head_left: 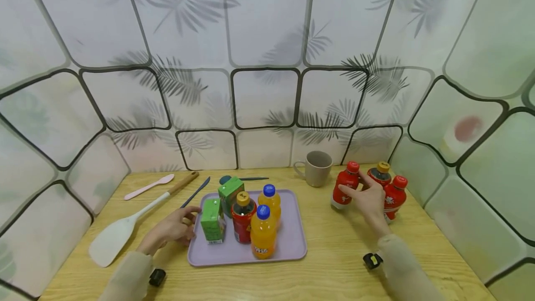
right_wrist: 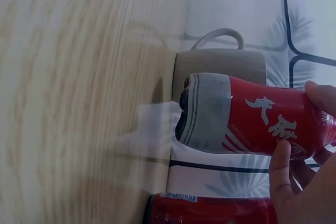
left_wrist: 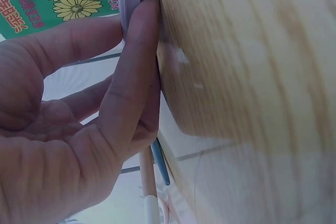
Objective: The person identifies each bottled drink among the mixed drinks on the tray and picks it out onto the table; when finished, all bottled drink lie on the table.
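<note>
My left hand [head_left: 179,226] is at the left edge of a lilac tray [head_left: 286,245], its fingers pinching the rim in the left wrist view. On the tray stand two green drink cartons [head_left: 212,222], a red bottle with a yellow cap [head_left: 244,222] and two orange soda bottles [head_left: 263,236] with blue caps. My right hand [head_left: 371,199] grips a red-capped drink bottle [right_wrist: 262,114] around its upper part. That bottle leans, and its base appears raised off the table. Just right of this hand stand another yellow-capped bottle [head_left: 379,174] and another red-capped bottle [head_left: 394,196].
A grey-beige mug [head_left: 317,169] stands at the back, left of the held bottle. Left of the tray lie a white spatula with a wooden handle [head_left: 114,240], a pink spoon [head_left: 150,186] and a blue utensil [head_left: 196,192]. Another dark blue utensil [head_left: 251,179] lies behind the tray. Patterned walls enclose the table.
</note>
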Available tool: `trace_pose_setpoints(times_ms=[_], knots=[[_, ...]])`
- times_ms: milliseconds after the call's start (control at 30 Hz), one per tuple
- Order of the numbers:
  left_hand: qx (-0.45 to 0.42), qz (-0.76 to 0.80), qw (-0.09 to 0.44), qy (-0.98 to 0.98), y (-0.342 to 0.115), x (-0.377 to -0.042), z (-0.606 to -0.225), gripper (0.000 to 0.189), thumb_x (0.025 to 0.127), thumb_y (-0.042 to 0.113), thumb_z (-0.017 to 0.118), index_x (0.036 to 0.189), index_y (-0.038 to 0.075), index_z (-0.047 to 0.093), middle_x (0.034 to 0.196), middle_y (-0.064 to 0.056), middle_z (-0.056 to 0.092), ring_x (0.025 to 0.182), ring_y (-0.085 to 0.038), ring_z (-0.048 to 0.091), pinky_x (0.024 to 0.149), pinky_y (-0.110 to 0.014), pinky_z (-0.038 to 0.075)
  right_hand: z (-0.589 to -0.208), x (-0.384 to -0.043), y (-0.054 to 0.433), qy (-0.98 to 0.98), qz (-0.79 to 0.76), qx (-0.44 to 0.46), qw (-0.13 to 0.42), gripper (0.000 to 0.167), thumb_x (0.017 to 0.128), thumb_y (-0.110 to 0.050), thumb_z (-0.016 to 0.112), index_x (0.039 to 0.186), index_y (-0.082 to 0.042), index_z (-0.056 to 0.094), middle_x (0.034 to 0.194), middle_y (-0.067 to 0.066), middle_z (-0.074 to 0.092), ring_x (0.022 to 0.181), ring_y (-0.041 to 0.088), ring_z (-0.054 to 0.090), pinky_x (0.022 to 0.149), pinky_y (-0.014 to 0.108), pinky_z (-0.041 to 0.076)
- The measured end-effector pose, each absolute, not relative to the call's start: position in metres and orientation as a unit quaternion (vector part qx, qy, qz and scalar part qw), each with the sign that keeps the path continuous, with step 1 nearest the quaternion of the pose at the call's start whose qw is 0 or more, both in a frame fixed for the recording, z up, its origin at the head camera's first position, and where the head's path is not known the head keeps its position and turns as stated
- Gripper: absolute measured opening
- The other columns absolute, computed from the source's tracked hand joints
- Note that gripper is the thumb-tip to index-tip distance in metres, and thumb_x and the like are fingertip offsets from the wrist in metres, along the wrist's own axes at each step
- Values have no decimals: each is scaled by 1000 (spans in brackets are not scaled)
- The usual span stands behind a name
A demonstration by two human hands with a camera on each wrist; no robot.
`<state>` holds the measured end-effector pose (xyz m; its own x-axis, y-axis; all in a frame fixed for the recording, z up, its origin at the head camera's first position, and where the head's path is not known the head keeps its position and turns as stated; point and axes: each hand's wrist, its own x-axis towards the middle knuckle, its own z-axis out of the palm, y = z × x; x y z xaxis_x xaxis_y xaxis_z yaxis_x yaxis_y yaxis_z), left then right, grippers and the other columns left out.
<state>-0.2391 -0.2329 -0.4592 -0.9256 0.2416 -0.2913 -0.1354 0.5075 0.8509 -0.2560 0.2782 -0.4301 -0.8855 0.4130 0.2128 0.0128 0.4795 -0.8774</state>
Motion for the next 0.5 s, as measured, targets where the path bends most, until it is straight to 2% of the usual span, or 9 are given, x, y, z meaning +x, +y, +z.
trace_pose_setpoints(times_ms=[200, 500], knots=[[38, 493, 189, 848, -233, -240, -458, 72, 73, -14, 60, 141, -1, 41, 115, -22, 48, 71, -23, 58, 60, -37, 60, -433, -260, 286, -842, 481, -131, 209, 82, 73, -37, 85, 144, -12, 51, 130, 13, 63, 107, 25, 55, 76, 19, 42], [34, 494, 192, 847, -232, -239, -458, 71, 72, -14, 59, 140, -1, 41, 114, -22, 48, 71, -23, 59, 60, -37, 60, -440, -263, 288, -850, 451, -129, 239, 79, 75, -29, 85, 142, -7, 51, 136, 18, 58, 120, 34, 56, 98, 46, 47]])
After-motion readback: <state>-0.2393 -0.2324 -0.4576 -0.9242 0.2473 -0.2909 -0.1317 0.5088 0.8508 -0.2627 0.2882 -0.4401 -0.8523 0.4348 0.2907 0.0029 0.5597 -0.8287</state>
